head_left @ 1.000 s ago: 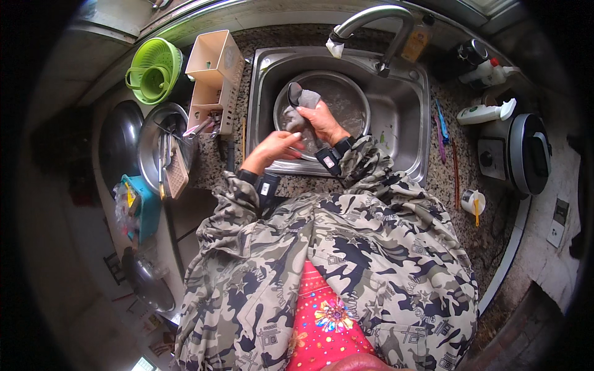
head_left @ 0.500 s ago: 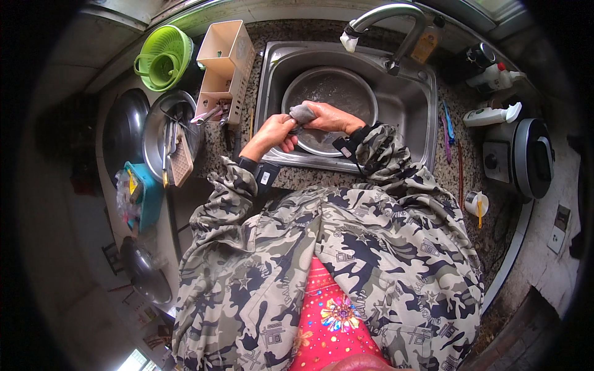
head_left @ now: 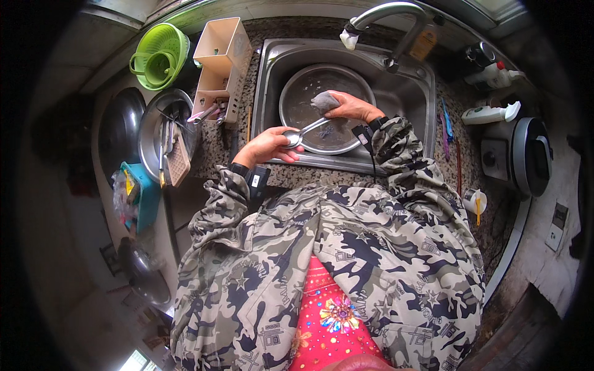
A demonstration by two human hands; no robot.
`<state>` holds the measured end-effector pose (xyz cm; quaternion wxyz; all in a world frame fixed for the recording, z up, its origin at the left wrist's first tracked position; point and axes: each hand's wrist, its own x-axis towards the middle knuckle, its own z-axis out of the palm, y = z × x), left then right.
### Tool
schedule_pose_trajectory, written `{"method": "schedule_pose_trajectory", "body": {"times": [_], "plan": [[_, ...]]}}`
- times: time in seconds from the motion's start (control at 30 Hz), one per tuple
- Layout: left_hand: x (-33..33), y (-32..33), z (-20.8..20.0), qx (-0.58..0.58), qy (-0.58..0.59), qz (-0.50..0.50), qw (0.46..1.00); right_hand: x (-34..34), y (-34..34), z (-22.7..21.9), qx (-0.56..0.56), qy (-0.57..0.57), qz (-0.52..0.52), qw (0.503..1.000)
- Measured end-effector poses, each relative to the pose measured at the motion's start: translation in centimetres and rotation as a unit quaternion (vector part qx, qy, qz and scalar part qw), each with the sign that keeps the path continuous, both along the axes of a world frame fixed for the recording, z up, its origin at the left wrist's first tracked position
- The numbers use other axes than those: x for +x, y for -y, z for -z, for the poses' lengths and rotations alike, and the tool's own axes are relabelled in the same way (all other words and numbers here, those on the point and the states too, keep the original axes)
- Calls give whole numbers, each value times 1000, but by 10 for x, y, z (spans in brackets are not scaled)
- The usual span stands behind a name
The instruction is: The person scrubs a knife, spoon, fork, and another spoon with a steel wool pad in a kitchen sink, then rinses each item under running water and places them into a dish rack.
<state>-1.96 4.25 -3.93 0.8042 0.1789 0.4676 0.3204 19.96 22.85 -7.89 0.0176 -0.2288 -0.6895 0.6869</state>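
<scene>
My left hand grips a metal spoon by its bowl end, over the near left rim of a round steel basin. The spoon's handle slants up and right towards my right hand; whether a second spoon lies with it I cannot tell. Closed around a wadded grey cloth, my right hand hangs above the basin. Cloudy water fills the basin, with small bits afloat and a darker clump below the handle. The basin stands in the steel sink.
A curved faucet arches over the back of the sink. To the left are a beige utensil holder, green baskets and a steel bowl of utensils. A white spray bottle and a cooker stand right.
My hands have drawn apart: the right, with the cloth, moved right and up, while the left shifted slightly down. The spoon, mostly hidden between them before, now shows.
</scene>
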Motion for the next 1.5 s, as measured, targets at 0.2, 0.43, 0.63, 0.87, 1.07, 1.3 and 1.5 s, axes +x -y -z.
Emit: {"method": "schedule_pose_trajectory", "body": {"times": [0.2, 0.43, 0.63, 0.87, 1.07, 1.3, 1.5], "plan": [[19, 1, 13, -44, 50, 27, 997, -8, 8, 1, -86, -45, 47, 994], [31, 7, 31, -65, 29, -55, 996, -5, 6, 19, -135, -201, 369, 897], [30, -16, 30, -52, -63, -127, 989, 0, 15, 24, -356, -174, 337, 854], [57, -42, 20, -43, -175, -71, 981, -55, 78, 24, -113, -88, 291, 946], [53, -34, 19, -29, -66, -52, 996, -68, 59, 36, 165, -27, 468, 868], [64, -24, 21, -67, -47, -76, 994, -62, 30, 74, 152, 54, 544, 824], [68, -28, 21, -73, -105, -112, 985, -68, 54, 72, -3, 12, 588, 808]]}}
